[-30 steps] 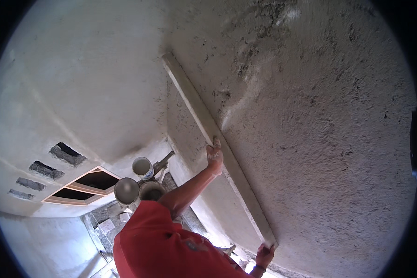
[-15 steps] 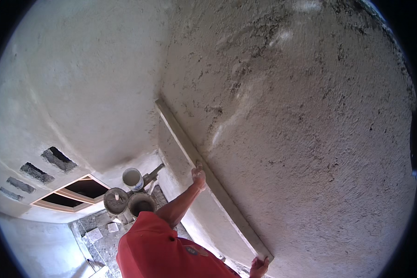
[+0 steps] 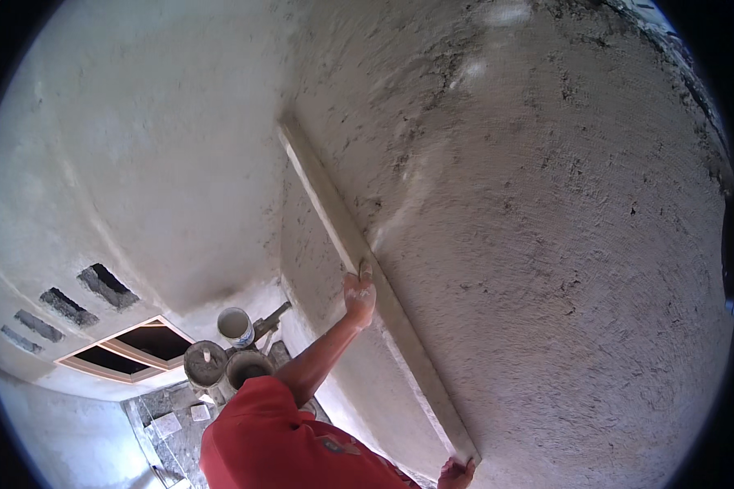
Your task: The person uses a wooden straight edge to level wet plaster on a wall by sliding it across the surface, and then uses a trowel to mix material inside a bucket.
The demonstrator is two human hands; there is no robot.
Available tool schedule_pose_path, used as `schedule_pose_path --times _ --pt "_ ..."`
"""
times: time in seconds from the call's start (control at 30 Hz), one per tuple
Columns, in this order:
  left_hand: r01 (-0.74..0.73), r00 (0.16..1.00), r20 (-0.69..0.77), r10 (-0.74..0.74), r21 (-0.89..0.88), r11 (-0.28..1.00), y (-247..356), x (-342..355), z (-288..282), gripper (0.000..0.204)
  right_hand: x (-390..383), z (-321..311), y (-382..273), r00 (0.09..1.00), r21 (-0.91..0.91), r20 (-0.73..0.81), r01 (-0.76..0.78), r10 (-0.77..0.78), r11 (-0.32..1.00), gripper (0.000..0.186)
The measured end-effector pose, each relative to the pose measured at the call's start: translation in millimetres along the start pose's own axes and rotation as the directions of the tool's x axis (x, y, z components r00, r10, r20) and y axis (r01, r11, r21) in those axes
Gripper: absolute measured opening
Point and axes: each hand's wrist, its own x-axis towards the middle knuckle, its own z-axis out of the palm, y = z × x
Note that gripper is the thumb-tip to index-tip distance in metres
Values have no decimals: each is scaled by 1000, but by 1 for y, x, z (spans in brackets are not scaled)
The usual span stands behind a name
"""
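A long, straight screed board (image 3: 405, 350) lies slantwise against the rough, damp plaster wall (image 3: 538, 277). Its far end is close to the corner with the smoother wall on the left. My left hand (image 3: 360, 297), smeared with pale plaster, is closed around the board's edge near its middle. At the near right end, my right hand (image 3: 456, 473) grips the board's tip; the lower picture edge cuts off part of that hand. Pits and coarse ridges mark the plaster beyond the board.
Below to the left stand a white bucket (image 3: 235, 324), a mortar-filled container (image 3: 205, 363) and a dark round tub (image 3: 249, 368). A wooden window frame (image 3: 130, 350) and several slots (image 3: 108, 285) are set in the left wall. Flat pieces (image 3: 166, 425) lie on the floor.
The board's far end has moved up along the wall, with my left hand rising with it. Its near end and my right hand have stayed almost in place.
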Motion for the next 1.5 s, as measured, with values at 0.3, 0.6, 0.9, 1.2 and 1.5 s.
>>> schedule_pose_path --times 0.3,0.6,0.9,1.2,1.5 --pt "20 988 156 3 -144 989 153 -10 6 32 -4 -9 -13 930 389 166 -368 329 844 35" --pt "183 955 276 -110 -257 949 96 -12 -23 33 -34 21 -12 996 -31 -5 85 -85 996 35" --pt "334 930 185 -317 -70 940 15 -3 -18 38 8 -73 -1 991 -178 -6 132 -135 975 50" --pt "51 983 182 -9 -231 972 72 9 -1 36 25 -47 -5 994 -216 -35 90 -100 972 50" --pt "2 987 161 15 -104 995 118 24 7 41 30 -30 -12 993 -215 -8 114 -118 970 50"
